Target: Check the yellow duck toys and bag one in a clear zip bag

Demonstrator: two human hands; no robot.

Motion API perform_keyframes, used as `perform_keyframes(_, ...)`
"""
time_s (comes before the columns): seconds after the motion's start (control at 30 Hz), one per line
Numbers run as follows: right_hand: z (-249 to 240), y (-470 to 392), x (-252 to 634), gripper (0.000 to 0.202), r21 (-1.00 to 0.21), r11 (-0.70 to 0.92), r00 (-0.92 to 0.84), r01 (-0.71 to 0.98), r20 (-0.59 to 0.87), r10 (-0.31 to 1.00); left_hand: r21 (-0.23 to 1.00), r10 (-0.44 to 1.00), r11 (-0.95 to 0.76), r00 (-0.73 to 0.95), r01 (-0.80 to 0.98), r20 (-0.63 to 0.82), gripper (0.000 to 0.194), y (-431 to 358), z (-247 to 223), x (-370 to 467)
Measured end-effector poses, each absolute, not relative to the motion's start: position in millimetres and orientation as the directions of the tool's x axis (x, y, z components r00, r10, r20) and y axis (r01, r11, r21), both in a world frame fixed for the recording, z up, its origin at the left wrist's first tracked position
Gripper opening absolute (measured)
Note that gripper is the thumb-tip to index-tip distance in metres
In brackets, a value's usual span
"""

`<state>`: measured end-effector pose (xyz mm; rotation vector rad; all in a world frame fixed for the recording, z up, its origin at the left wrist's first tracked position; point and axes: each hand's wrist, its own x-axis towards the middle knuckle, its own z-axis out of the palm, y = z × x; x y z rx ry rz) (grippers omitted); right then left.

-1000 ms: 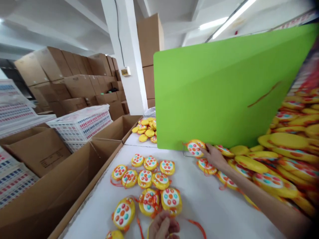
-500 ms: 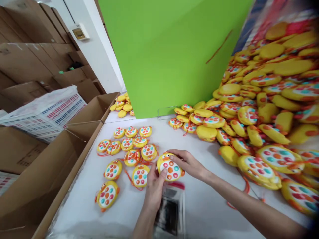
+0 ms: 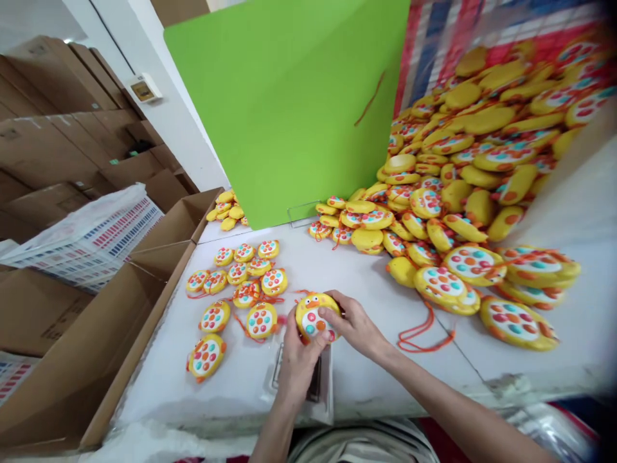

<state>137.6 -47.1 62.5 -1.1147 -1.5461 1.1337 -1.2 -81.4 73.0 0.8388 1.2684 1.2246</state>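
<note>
Both hands hold one yellow duck-shaped toy (image 3: pixel 315 316) with coloured buttons, its face upward, above the white table (image 3: pixel 376 289). My left hand (image 3: pixel 299 354) grips its lower left side, thumb across the front. On its right side is my right hand (image 3: pixel 351 325), thumb on the face near a button. Beneath my left hand lies a clear plastic pouch (image 3: pixel 324 386) with something dark inside, partly hidden. Several similar toys (image 3: pixel 261 319) are spread out to the left. A big heap of them (image 3: pixel 419 212) fills the right side.
An upright green board (image 3: pixel 294 109) stands at the back. Along the table's left edge is an open cardboard box (image 3: pixel 139 283). More toys (image 3: pixel 226 209) lie behind the board's left edge. An orange cord loop (image 3: pixel 424 331) rests near the heap. Stacked cartons (image 3: pixel 48 148) are at the far left.
The view has shifted, showing more of the table's front edge. My right hand has closed further round the toy, its thumb now lower on the face. Both hands still hold the toy.
</note>
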Motion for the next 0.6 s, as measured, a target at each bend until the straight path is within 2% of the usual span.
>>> perform_keyframes(0.23, 54.4, -77.5, 149.2, 0.041, -0.985, 0.102, -0.302, -0.139, 0.14, 0.943, 0.99, 0.985, 0.137, -0.098, -0.026, -0.139, 0.071, -108.6, 66.5, -0.1)
perform_keyframes(0.4, 40.4, -99.4, 154.8, 0.043, -0.98, 0.117, -0.232, -0.162, 0.153, 0.961, 0.996, 0.994, 0.081, -0.077, 0.026, -0.079, 0.067, -130.4, 74.6, 9.9)
perform_keyframes(0.5, 36.7, -111.6, 155.9, 0.043, -0.972, 0.127, -0.223, -0.198, 0.171, 0.96, 0.99, 0.988, 0.136, -0.08, 0.03, -0.134, 0.067, -137.8, 74.0, 12.8)
perform_keyframes(0.6, 35.6, -122.4, 158.2, 0.039, -0.973, 0.17, -0.222, -0.156, 0.203, 0.954, 0.979, 0.978, 0.203, -0.05, -0.014, -0.204, 0.057, -138.5, 66.2, 15.8)
